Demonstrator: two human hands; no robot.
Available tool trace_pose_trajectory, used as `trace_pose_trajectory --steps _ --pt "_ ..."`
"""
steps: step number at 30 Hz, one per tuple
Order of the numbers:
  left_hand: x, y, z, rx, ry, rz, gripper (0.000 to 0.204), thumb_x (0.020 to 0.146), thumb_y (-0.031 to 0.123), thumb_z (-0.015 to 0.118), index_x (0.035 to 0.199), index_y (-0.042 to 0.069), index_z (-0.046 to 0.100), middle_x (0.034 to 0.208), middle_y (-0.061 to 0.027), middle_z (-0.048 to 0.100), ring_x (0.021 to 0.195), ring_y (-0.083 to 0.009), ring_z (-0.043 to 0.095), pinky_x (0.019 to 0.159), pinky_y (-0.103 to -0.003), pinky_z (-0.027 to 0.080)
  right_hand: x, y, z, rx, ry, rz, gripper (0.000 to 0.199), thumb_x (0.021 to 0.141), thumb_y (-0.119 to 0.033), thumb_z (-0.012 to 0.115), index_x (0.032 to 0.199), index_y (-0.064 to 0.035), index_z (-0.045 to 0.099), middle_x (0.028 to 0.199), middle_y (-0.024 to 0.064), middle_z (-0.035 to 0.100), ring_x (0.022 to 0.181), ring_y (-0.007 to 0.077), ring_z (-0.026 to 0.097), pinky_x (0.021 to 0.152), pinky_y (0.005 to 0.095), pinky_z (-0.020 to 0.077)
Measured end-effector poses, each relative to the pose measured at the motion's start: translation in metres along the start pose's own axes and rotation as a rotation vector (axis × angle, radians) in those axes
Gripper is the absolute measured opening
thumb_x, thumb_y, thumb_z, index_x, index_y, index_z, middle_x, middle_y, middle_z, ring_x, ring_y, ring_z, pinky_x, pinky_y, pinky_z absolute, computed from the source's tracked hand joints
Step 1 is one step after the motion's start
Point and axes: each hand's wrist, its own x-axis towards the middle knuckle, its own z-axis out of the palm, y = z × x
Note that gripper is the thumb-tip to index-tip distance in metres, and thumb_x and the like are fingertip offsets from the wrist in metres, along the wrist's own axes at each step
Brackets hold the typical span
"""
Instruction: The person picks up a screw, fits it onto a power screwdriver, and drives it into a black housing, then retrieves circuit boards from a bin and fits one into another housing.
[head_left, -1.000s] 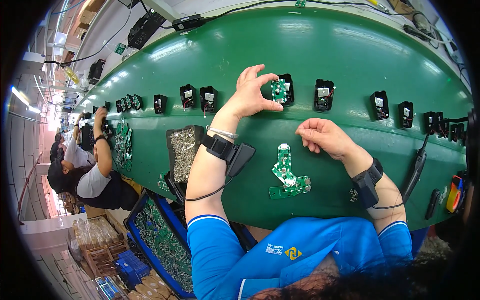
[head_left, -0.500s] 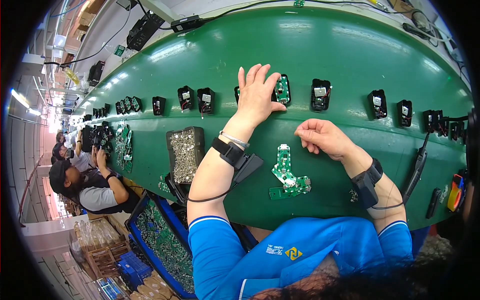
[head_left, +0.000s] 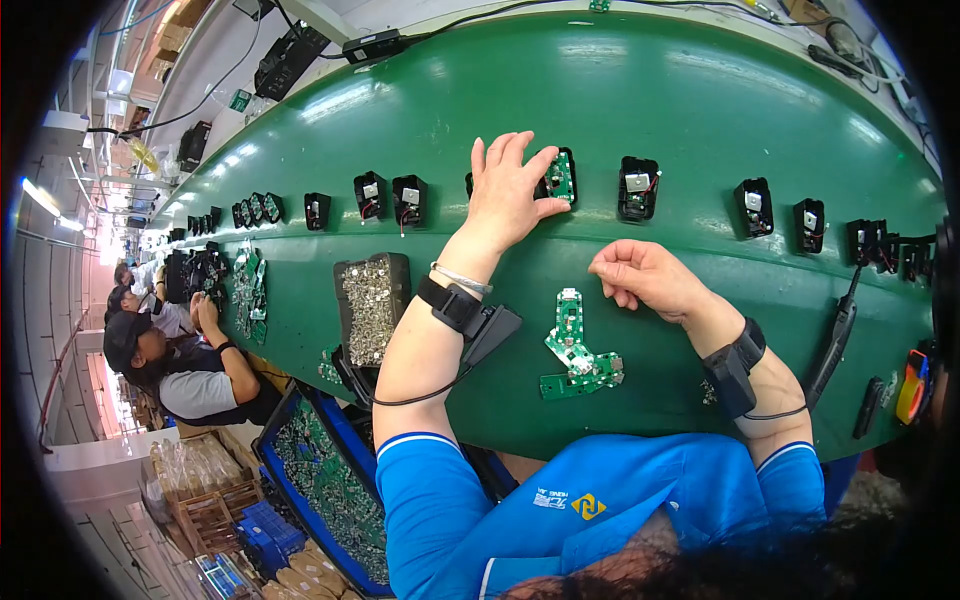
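My left hand (head_left: pixel 505 195) reaches over a small black plastic housing (head_left: pixel 573 176) with a green circuit board (head_left: pixel 560 178) inside. Its thumb and index finger span the housing from near to far edge, while the other fingers stretch away. Another black housing (head_left: pixel 469 184) is mostly hidden behind this hand. My right hand (head_left: pixel 645 275) hovers nearer to me, thumb and index fingertip pinched together. Whatever the pinch holds, if anything, is too small to make out. Between my forearms lie a few loose green circuit boards (head_left: pixel 569 318), partly overlapping.
Black housings with wired parts (head_left: pixel 638 188) stand along the green belt. Left of my arm sits a black tray of small metal parts (head_left: pixel 372 300). A dark pen-shaped tool (head_left: pixel 832 350) lies at right. A co-worker (head_left: pixel 205 365) works at far left, beside a blue-rimmed bin (head_left: pixel 345 545).
The housings in the middle have shifted slightly left, and my left hand has moved left with the one it touches. My right hand has barely moved. The co-worker's hands have moved a little.
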Motion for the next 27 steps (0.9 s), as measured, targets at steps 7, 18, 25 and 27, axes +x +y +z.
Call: trace_pose_trajectory --steps 7,18,25,27 --pt "0.002 -0.004 0.001 -0.006 -0.051 0.001 0.058 0.058 0.028 0.069 0.109 0.011 0.047 0.113 -0.0068 0.043 0.108 -0.0234 0.038 0.095 -0.051 0.017 0.0 0.0 0.0 -0.012 -0.011 0.002 0.023 0.079 -0.025 0.055 0.087 -0.0042 0.051 0.064 -0.0015 0.051 0.051 0.0031 0.045 0.044 0.0159 0.035" --pt "-0.002 -0.001 0.006 0.029 0.086 0.059 0.047 0.059 0.026 0.069 0.1 0.01 0.051 0.112 -0.0102 0.043 0.106 -0.0241 0.04 0.095 -0.048 0.02 -0.012 -0.001 -0.002 -0.023 0.011 0.002 0.018 0.08 -0.022 0.054 0.086 -0.0055 0.051 0.063 -0.002 0.051 0.05 0.0026 0.045 0.042 0.015 0.0346" --pt "-0.006 0.002 0.001 0.155 0.044 0.05 0.04 0.062 0.026 0.066 0.096 0.009 0.053 0.111 -0.0107 0.043 0.107 -0.0251 0.038 0.094 -0.05 0.021 -0.024 0.004 -0.004 -0.047 0.005 -0.024 0.016 0.08 -0.021 0.053 0.087 -0.006 0.052 0.063 -0.0024 0.051 0.05 0.0024 0.045 0.043 0.0146 0.0347" --pt "-0.011 0.011 -0.013 0.055 0.205 0.04 0.041 0.061 0.023 0.067 0.096 0.007 0.053 0.106 -0.0112 0.047 0.102 -0.0258 0.041 0.091 -0.047 0.026 -0.041 0.0 -0.006 -0.068 0.031 -0.06 0.016 0.081 -0.021 0.053 0.087 -0.006 0.052 0.063 -0.0024 0.051 0.051 0.0024 0.045 0.044 0.0147 0.0346"
